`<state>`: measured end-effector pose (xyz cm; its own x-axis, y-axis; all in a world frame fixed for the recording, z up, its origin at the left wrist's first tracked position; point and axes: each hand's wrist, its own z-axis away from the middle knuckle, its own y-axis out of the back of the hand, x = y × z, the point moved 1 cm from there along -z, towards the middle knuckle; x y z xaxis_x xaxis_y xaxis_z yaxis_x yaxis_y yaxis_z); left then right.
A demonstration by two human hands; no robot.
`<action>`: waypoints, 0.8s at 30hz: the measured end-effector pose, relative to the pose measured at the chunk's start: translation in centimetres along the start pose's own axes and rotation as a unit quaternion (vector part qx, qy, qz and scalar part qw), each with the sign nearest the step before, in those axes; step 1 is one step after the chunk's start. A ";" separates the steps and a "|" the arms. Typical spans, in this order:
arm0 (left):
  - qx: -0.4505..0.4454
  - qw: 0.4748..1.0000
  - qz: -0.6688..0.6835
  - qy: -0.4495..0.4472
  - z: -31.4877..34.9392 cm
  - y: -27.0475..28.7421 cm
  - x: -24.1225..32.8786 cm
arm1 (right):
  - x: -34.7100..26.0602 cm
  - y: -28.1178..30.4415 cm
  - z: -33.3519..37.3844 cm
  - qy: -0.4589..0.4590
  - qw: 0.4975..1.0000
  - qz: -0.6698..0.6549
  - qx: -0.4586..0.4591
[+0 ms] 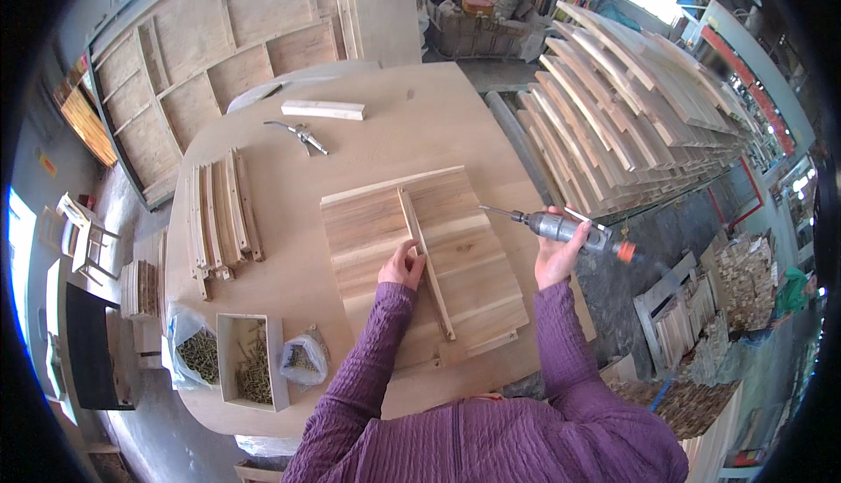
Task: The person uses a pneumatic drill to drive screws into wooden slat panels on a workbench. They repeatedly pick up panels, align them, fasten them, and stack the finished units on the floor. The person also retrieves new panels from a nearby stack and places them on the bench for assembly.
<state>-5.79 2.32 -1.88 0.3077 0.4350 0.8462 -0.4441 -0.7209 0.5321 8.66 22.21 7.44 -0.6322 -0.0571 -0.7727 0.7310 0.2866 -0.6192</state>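
Observation:
A square wooden panel (372, 238) made of joined boards lies flat on the table in front of me. Across its middle runs a narrow wooden strip (434, 295), standing out from the surface. My left hand (402, 267) rests on the panel with its curled fingers gripping the side of that strip. Held up past the panel's right edge, a grey power screwdriver (554, 225) with a long thin bit and an orange rear end sits in my right hand (557, 260). The bit points left, in the air above the panel's right side, touching nothing.
Several loose strips (219, 211) lie at the table's left. An open box of screws (251, 369) stands between two plastic bags of screws (194, 352). An air blow gun (302, 136) and a wooden bar (323, 110) lie farther back. Stacked panels (613, 106) rise at right.

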 end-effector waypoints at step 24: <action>-0.025 0.984 -0.166 -0.056 1.3 -1.5 1.9 | -6.9 13.9 17.5 -0.453 0.854 0.070 -0.247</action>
<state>-3.41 3.55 -1.12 0.5318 0.5786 0.6183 -0.3427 -0.5206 0.7820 27.67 9.83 1.77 0.0741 -0.6413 -0.7637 0.4447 0.7067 -0.5503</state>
